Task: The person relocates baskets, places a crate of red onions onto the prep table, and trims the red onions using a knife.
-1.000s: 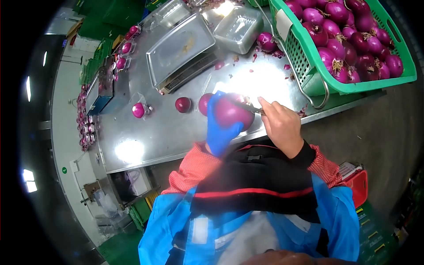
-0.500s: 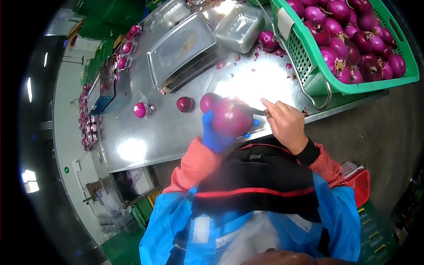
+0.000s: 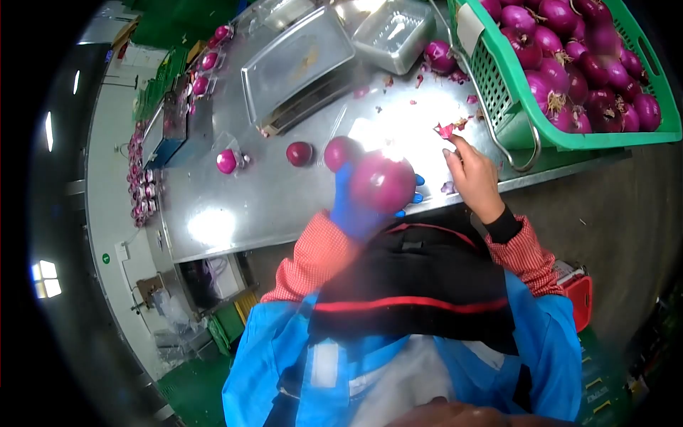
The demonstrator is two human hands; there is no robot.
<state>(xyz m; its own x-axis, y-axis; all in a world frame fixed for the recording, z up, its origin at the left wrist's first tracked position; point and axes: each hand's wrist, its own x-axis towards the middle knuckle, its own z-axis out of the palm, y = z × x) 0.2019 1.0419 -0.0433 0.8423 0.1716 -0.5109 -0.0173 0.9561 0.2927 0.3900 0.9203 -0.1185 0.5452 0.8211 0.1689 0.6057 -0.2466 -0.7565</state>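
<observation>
My left hand (image 3: 358, 206), in a blue glove, is wrapped round a large red onion (image 3: 384, 182) just above the near edge of the table. A second red onion (image 3: 343, 154) shows right beside it on the far left side. My bare right hand (image 3: 475, 178) is to the right, over the table's edge. Its fingers are curled, with the index finger stretched towards a scrap of onion skin (image 3: 446, 131) at its tip. The inside of this hand is hidden, and no blade shows clearly. Another red onion (image 3: 299, 154) lies on the metal table.
A green basket (image 3: 491, 89) full of red onions stands on the right behind a metal bar (image 3: 523, 168). Clear plastic trays (image 3: 393, 35) and a steel-topped scale-like box (image 3: 295, 64) stand at the back. Wrapped onions (image 3: 227, 161) lie leftward. Skin scraps are scattered about.
My right hand has moved away from the onion, up and to the right, towards the skin scraps. The dark blade-like tool seen between hand and onion no longer shows. My left hand keeps its onion.
</observation>
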